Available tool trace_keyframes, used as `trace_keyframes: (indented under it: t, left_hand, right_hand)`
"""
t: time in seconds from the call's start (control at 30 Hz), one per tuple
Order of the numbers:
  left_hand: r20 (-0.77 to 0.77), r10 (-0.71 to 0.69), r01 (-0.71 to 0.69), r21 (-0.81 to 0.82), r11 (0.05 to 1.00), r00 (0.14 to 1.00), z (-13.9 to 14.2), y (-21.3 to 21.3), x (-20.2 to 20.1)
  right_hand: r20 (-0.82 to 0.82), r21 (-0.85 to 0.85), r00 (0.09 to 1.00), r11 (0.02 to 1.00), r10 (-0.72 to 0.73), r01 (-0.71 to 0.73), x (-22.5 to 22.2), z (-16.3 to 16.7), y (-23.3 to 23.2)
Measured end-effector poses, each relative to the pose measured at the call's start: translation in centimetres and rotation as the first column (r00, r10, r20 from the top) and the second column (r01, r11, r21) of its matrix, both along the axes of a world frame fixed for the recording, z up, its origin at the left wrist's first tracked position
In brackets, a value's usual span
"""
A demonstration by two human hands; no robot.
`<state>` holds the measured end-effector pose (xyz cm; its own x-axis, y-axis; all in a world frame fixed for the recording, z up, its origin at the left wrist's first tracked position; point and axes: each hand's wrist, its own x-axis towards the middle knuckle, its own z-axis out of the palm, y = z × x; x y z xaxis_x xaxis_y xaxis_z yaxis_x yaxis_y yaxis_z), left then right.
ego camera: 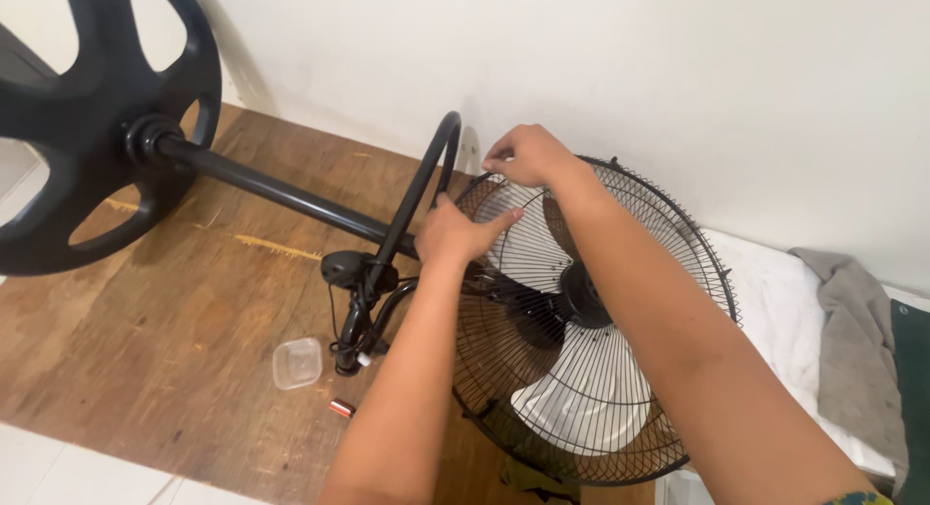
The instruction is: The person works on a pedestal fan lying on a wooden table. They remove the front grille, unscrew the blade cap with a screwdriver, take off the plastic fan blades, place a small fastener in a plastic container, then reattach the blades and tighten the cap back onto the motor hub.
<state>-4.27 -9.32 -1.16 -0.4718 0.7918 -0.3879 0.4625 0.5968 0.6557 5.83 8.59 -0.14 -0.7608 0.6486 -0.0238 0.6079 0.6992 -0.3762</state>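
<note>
Wooden floor [184, 340] against a white wall [581, 60]; we work on a fan lying on its side. Our left hand [455, 236] rests spread on the black wire grille [581, 389], thumb out across the wires. Our right hand [523, 156] pinches the grille's top rim, fingers curled narrow. White blades [572, 408] show behind the wires. Black pole [281, 190] runs left to the round base [87, 108]. Small clear tub [296, 362] and a copper-coloured bit [341, 408] lie near the left forearm. Grey cloth [852, 340] lies right.
</note>
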Motion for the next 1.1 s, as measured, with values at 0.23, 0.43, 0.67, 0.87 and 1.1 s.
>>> trace_keyframes:
  t: [0.23, 0.43, 0.67, 0.87, 1.1]
  left_hand:
    - [0.151, 0.089, -0.091, 0.007, 0.996, 0.985, -1.1, -1.8, -1.0]
    - [0.190, 0.086, -0.089, 0.009, 0.996, 0.978, -1.1, -1.8, -2.0]
    - [0.218, 0.102, -0.101, -0.017, 0.995, 0.971, -0.3, -1.6, -2.0]
    - [0.206, 0.122, -0.121, -0.018, 0.993, 0.971, -0.4, -1.1, -1.7]
    - [0.213, 0.142, -0.144, -0.006, 0.990, 0.967, -0.5, 0.1, -1.5]
  right_hand:
    - [0.249, 0.069, 0.968, 0.997, 0.028, -0.046, -4.4, 0.0, -2.2]
    - [0.415, 0.139, 0.910, 0.989, -0.015, -0.047, -6.6, 0.2, -2.3]
    - [0.364, 0.118, 0.927, 0.983, 0.088, -0.140, -5.7, 0.1, -1.4]
    - [0.270, 0.133, 0.954, 0.976, 0.131, -0.171, -5.4, -1.0, -0.2]
    - [0.258, 0.154, 0.966, 0.986, 0.017, -0.058, -5.7, -1.0, 1.1]
